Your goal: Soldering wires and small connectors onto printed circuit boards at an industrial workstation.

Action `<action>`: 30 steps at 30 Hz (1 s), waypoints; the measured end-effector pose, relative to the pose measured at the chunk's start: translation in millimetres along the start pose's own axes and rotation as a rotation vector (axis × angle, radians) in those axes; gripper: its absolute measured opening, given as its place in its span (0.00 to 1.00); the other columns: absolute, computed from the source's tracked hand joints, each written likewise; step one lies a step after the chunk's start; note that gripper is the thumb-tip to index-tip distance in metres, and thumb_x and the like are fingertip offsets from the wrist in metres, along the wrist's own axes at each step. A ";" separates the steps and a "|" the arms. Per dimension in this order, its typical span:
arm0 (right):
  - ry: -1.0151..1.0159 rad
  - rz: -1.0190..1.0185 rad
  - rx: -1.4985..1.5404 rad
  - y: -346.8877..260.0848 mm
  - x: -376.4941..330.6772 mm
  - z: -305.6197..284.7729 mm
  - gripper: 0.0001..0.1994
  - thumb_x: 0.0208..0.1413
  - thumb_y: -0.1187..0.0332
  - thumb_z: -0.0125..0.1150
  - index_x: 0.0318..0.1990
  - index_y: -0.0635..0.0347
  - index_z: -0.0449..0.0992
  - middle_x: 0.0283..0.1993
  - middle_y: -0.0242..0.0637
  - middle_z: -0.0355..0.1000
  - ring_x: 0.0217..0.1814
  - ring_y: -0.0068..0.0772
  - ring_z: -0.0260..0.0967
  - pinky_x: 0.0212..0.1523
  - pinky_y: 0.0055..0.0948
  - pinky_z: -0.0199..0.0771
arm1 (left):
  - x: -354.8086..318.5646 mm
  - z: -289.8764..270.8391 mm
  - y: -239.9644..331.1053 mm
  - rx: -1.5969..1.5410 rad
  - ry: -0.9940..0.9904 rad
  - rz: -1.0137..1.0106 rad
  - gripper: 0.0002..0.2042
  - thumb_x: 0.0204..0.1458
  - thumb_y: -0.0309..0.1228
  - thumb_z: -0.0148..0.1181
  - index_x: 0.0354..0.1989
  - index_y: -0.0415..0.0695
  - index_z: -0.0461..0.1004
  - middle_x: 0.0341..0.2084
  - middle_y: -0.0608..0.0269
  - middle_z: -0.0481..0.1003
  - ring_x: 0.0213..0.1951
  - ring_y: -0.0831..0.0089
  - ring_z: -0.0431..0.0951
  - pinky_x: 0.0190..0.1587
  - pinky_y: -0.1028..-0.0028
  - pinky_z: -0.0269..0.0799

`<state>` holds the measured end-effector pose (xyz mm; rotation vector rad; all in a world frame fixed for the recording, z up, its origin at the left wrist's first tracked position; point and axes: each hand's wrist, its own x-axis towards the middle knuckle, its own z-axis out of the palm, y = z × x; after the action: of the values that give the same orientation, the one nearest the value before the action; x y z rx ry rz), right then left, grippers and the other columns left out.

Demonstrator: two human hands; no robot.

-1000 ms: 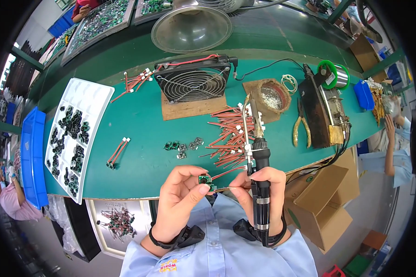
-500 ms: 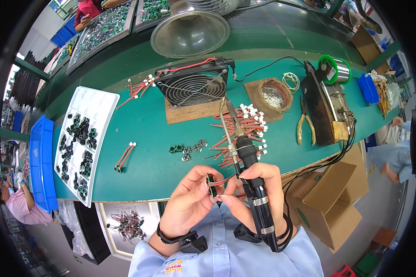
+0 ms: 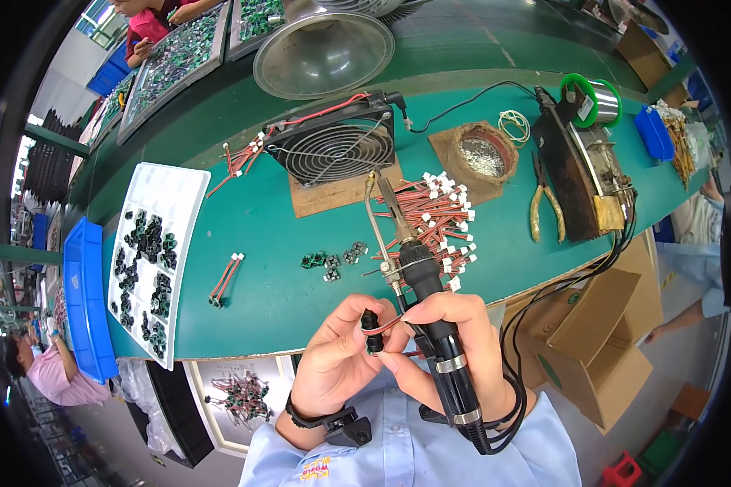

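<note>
Between the thumb and fingers of my left hand (image 3: 331,351) is a small dark circuit board (image 3: 371,329), held upright with its black parts showing. Red and black wires (image 3: 388,326) run from it toward my right hand (image 3: 461,334). That hand is closed around a soldering iron (image 3: 424,272) with a thin metal feed tube alongside; its thumb and fingertips are near the board and wires. The iron's tip points away from me, up toward the fan (image 3: 333,152). Beyond my hands lie a pile of red-and-black wires with white connectors (image 3: 434,215) and several small boards (image 3: 331,266).
At left are a white tray (image 3: 188,203) of black parts and a blue bin (image 3: 89,300). A solder pot (image 3: 483,158), pliers (image 3: 544,213), the soldering station (image 3: 577,187) and a solder spool (image 3: 597,104) stand at right. A cardboard box (image 3: 585,341) sits below the edge. Another person works at far left.
My left hand has turned the board, so its black parts now show where its green edge did. The iron has shifted slightly left and stays in my right hand. The view has shifted slightly.
</note>
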<state>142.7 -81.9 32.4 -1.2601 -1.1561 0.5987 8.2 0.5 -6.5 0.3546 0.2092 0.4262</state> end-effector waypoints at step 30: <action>-0.021 -0.008 -0.071 -0.6 1.2 -6.3 0.22 0.42 0.81 0.65 0.44 0.63 0.62 0.27 0.36 0.72 0.28 0.25 0.73 0.30 0.22 0.72 | -1.7 9.5 0.8 0.194 0.137 0.066 0.13 0.54 0.31 0.55 0.46 0.41 0.67 0.38 0.61 0.66 0.38 0.74 0.66 0.40 0.75 0.64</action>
<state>148.7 -83.7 34.1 -1.3112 -1.2084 0.5704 9.0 -2.4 2.7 0.5246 0.3747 0.4976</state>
